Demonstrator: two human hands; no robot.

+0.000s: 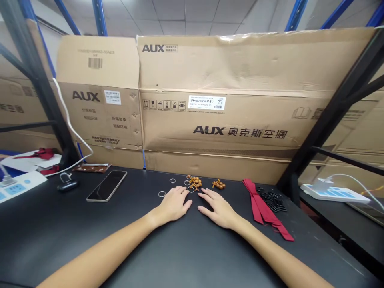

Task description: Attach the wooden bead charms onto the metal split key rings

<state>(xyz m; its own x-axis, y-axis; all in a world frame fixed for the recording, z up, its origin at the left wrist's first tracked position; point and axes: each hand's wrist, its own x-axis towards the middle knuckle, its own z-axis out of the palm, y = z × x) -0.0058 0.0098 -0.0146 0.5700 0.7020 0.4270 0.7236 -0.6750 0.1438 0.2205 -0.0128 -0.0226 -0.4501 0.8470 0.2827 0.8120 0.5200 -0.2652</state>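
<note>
My left hand (174, 205) and my right hand (217, 209) lie flat and palm down on the black tabletop (90, 240), holding nothing, with their fingertips close together. Just beyond my left fingers are several thin metal rings, one of them (162, 194) nearest the hand. An orange bead cluster (195, 182) sits just past the gap between my hands, and a smaller one (218, 184) lies to its right. To the right of my right hand lie a red ribbon (261, 208) and a pile of black clips (272, 199).
A smartphone (106, 186) and a black key-like fob (67, 184) lie on the left of the table. Red-marked papers (36, 162) and a power strip (333, 192) sit to the sides. Large AUX cardboard boxes (228, 108) stand along the table's far edge, between dark shelving uprights.
</note>
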